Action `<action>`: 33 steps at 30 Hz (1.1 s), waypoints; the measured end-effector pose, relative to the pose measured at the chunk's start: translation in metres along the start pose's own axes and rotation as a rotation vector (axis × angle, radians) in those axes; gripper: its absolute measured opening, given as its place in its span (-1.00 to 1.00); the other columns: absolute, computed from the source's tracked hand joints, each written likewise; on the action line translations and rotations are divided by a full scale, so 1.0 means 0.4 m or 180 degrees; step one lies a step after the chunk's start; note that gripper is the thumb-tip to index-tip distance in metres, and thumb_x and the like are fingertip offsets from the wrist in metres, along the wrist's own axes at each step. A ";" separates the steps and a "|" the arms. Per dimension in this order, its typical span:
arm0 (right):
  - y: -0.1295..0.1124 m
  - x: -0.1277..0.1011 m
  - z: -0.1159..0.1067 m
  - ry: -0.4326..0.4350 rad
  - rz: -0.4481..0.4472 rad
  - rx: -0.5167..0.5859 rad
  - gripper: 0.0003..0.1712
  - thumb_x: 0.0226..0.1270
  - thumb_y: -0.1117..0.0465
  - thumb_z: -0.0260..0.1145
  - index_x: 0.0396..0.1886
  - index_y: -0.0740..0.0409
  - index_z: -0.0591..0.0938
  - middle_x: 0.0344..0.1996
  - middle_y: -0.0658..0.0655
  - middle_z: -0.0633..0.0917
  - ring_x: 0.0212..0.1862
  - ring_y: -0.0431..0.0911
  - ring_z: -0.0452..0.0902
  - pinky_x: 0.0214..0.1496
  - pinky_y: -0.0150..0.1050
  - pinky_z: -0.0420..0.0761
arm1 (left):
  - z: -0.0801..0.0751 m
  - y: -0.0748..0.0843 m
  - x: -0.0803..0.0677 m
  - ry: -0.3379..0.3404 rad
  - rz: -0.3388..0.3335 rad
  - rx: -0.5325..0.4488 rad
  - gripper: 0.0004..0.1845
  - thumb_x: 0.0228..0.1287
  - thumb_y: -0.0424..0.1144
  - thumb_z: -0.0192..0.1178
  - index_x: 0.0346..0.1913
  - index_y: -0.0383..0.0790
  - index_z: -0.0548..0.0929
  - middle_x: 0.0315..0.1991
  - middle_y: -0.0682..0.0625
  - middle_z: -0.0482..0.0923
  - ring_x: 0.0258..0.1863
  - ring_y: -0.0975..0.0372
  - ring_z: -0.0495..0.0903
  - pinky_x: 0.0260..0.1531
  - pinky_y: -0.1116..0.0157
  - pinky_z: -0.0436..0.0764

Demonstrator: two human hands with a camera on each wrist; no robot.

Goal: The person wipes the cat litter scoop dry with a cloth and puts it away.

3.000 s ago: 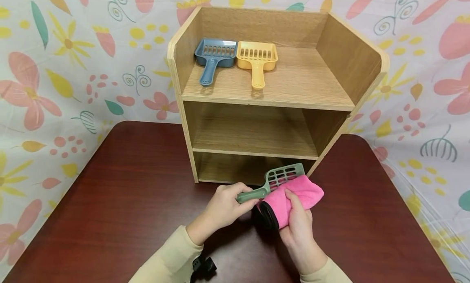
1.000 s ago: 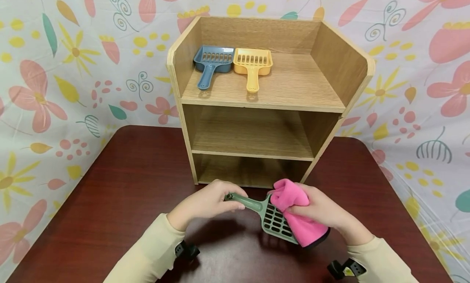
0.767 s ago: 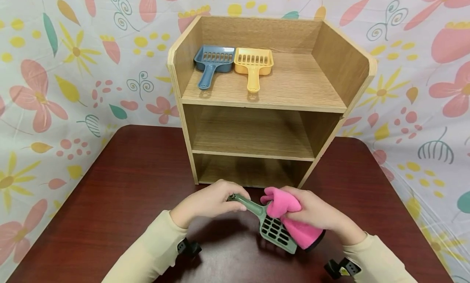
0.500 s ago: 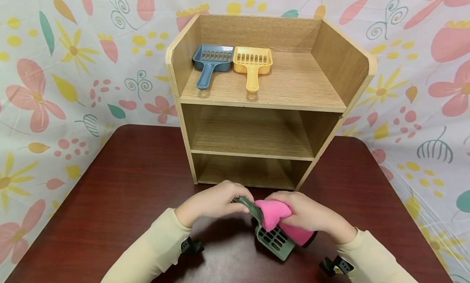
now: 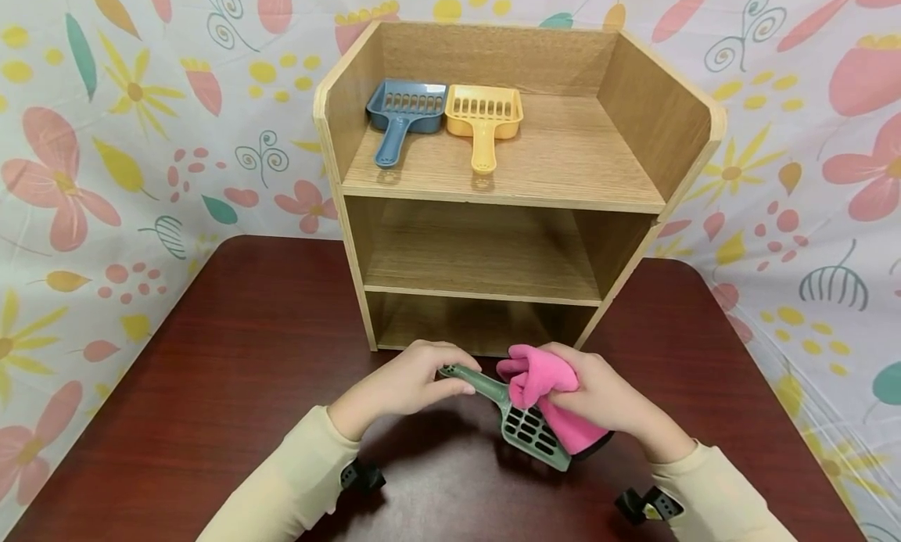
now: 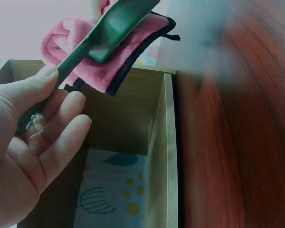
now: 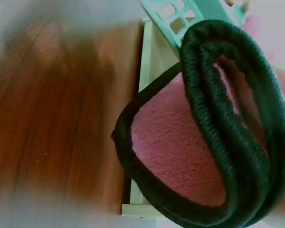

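A dark wooden table (image 5: 211, 354) stands before flowered walls. The left hand (image 5: 397, 385) pinches the green scoop (image 5: 517, 417) by its handle tip; the right hand (image 5: 605, 401), fingers curled, presses a pink cloth (image 5: 545, 385) against its slotted head. A hard rub could twist the scoop from so light a pinch.

Dark red-brown wood-grain table (image 5: 232, 354), rounded corners, set against a floral-print backdrop. Wooden shelf unit (image 5: 686, 135) stands directly on the table, toward the far edge, roughly centred. Three levels: top shelf with raised side and back walls, middle shelf, bottom compartment. Top shelf carries two slotted scoops at the back left: blue scoop (image 5: 400, 118) nearest the left wall, yellow scoop (image 5: 484, 120) just beside it on the right, touching or nearly so. Both lie flat, handles pointing to the front edge. Right half of top shelf is bare wood.
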State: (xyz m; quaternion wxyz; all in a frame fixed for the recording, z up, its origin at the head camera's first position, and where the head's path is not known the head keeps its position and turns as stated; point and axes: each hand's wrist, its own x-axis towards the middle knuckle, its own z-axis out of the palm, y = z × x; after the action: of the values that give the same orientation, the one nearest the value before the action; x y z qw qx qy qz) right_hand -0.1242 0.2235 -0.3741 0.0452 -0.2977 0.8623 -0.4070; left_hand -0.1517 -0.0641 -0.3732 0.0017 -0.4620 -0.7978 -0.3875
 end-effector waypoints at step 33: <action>0.007 -0.071 0.037 0.0935 0.1161 0.3354 -0.78 0.43 0.32 0.03 -0.07 -0.01 0.54 -0.26 -0.02 0.72 -0.21 -0.14 0.68 -0.15 -0.16 0.67 | 0.026 -0.014 -0.028 0.1208 0.0297 -0.0096 -0.74 0.06 -0.31 0.37 -0.14 -0.22 0.68 -0.31 0.00 0.67 -0.42 0.36 0.52 -0.42 0.54 0.50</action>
State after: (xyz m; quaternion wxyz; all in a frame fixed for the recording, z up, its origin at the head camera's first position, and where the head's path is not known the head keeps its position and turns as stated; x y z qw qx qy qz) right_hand -0.0975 0.2305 -0.3909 0.1366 -0.0218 0.5779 -0.8043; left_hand -0.1457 -0.0673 -0.3880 0.1632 -0.4170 -0.7550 -0.4790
